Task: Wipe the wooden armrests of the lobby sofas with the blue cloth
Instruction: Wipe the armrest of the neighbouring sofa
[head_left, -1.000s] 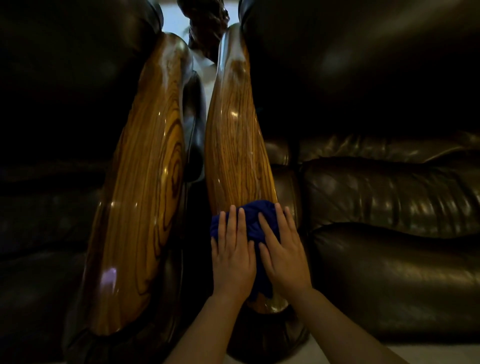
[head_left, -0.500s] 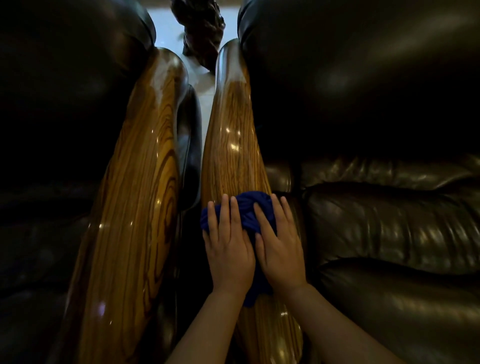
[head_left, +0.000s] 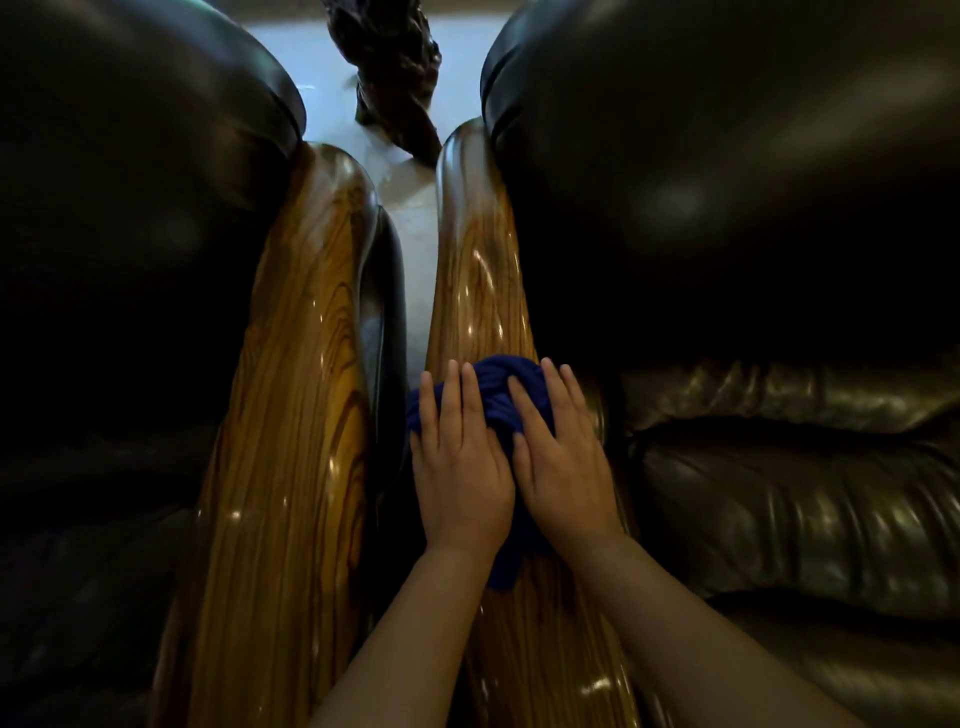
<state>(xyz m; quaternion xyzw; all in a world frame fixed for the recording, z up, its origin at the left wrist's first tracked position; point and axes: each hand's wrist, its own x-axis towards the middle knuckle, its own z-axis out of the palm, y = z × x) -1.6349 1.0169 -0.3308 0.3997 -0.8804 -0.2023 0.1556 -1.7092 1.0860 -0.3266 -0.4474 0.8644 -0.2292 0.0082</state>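
Observation:
Two glossy wooden armrests run away from me side by side. The right armrest (head_left: 480, 291) has a bunched blue cloth (head_left: 506, 384) lying on it about midway along. My left hand (head_left: 460, 467) and my right hand (head_left: 563, 462) lie flat on the cloth, fingers stretched forward, pressing it onto the wood. A tail of the cloth hangs out under my wrists. The left armrest (head_left: 291, 415) is bare, with strong grain and bright reflections.
Dark brown leather sofas flank the armrests: one on the left (head_left: 114, 260), one on the right (head_left: 753, 234) with a seat cushion (head_left: 805, 499). A narrow gap (head_left: 413, 270) of pale floor separates the armrests. A dark carved wooden piece (head_left: 389, 67) stands beyond.
Both hands have slid the cloth forward along the right armrest, away from its near end. More of the wood behind my wrists shows now.

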